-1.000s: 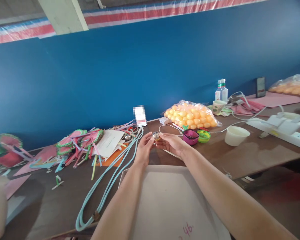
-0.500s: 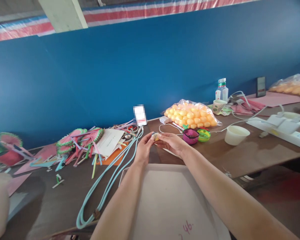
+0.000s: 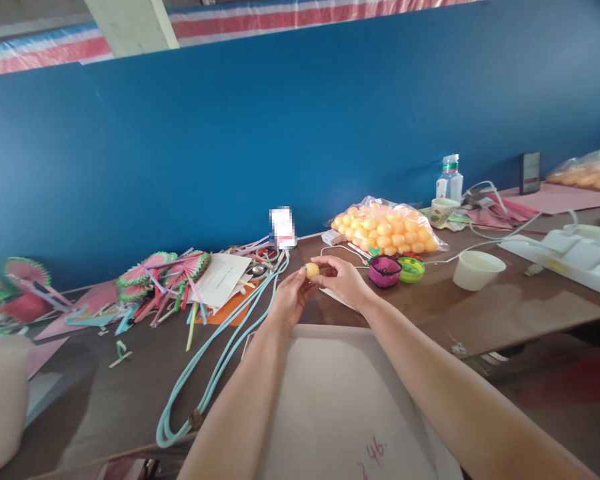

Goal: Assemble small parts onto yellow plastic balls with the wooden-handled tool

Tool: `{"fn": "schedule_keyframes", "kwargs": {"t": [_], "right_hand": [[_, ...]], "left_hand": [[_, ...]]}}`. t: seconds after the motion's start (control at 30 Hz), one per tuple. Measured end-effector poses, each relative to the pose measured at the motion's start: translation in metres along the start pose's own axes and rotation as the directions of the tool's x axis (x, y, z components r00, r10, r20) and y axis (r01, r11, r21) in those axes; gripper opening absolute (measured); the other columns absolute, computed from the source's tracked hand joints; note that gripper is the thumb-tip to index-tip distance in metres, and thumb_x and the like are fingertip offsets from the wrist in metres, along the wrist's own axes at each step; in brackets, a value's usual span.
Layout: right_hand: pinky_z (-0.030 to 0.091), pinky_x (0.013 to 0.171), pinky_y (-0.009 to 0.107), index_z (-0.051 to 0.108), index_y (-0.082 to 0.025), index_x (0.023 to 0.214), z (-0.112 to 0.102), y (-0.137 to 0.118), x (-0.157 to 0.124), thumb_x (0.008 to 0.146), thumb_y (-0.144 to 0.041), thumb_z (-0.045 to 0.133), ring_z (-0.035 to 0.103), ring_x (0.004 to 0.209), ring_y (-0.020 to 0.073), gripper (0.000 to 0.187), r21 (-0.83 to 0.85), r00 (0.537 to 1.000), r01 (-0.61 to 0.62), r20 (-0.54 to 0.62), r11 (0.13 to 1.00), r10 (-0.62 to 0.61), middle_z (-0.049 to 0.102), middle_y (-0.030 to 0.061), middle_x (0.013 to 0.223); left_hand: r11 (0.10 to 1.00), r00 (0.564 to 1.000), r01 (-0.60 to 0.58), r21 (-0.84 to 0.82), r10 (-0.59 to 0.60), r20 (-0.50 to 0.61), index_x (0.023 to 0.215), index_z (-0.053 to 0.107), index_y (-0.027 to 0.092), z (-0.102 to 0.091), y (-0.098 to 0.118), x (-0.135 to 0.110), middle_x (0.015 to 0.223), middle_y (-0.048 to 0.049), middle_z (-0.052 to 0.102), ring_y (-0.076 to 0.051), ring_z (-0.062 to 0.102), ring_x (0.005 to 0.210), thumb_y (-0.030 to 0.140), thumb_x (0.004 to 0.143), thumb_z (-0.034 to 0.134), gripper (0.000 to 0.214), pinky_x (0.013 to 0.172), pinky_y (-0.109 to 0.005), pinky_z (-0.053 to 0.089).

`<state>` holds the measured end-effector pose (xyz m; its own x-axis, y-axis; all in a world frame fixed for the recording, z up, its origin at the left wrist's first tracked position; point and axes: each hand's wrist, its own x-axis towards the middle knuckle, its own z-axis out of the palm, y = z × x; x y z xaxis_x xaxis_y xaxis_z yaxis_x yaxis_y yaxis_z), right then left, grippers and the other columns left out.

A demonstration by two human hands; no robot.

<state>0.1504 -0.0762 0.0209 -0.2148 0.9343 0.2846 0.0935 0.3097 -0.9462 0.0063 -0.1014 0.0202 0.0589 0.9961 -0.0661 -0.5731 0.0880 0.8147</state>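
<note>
Smooth blue panel (image 3: 220, 147) in upper frame, crinkled clear plastic bag (image 3: 376, 203) of orange balls (image 3: 383, 230) right of centre, round yellow ball (image 3: 311, 270) just below centre, pinched between left hand (image 3: 291, 295) and right hand (image 3: 345, 284) fingertips

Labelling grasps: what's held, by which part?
Small yellow ball, pinched by its left side in the left hand; whether the right hand also grips it can't be told.

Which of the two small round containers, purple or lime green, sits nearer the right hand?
The purple container, standing between the right hand and the lime green container farther right.
</note>
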Motion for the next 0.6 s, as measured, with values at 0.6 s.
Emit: {"fn": "schedule_keyframes", "kwargs": {"t": [0.6], "right_hand": [[0.052, 0.076, 0.03, 0.071, -0.023, 0.103, 0.005, -0.01, -0.004, 0.07, -0.032, 0.075, 0.063, 0.081, 0.0152, 0.034, -0.149, 0.984, 0.13, -0.101, 0.98, -0.146, 0.068, 0.0041, 0.106]], "left_hand": [[0.985, 0.996, 0.092, -0.149, -0.092, 0.008, 0.093, 0.067, 0.011, -0.002, 0.002, 0.0, 0.087, -0.011, 0.07, -0.016, 0.067, 0.081, 0.024, 0.092, 0.05, 0.021, 0.081, -0.03, 0.053]]}}
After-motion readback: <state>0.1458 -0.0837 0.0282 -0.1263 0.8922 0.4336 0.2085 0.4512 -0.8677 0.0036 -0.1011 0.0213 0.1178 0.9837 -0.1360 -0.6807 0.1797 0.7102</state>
